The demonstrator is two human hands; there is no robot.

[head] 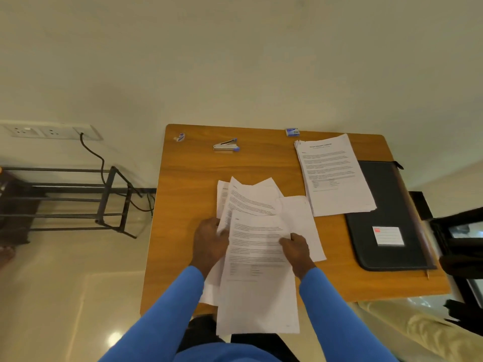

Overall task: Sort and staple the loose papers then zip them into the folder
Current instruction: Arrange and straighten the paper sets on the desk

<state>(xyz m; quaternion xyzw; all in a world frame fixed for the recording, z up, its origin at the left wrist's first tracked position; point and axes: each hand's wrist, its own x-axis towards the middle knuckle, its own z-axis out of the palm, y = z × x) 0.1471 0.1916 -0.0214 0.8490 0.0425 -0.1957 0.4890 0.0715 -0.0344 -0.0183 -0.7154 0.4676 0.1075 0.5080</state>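
Orange-brown wooden table (183, 178) pushed up against a plain cream wall, seen from straight above, that's pretty much the whole setup. Bottom centre of the frame is a messy fan of loose white printed sheets (257, 257), partly over the table and partly hanging out past its near edge. The left hand (209, 241) has its fingers curled round the left side of the fan. The right hand (298, 250) pinches the right edge of the top sheet with the thumb on top, so both hands are full of paper. Both arms are in bright blue sleeves (162, 317). Just up and right of the fan, close but not touching as far as I can see, sits a neat stack of printed pages (337, 176), tilted a bit. Its right side lies over the upper left corner of a black zip folder (386, 205). That folder lies flat along the right edge of the table and has a white label with a red mark (388, 235) on its lower half. Toward the top of the table, well apart from the hands, there's a small silver stapler with blue trim (226, 146). A little blue box of staples (292, 132) sits right at the far edge, just above the stack. Near the table's upper left corner is some tiny red, white and blue thing (179, 137), too small to make out. Off at the left of the frame, a white wall socket strip (49, 131) has a black cable (96, 158) drooping down past a dark metal rack (78, 199) on the glossy pale floor.
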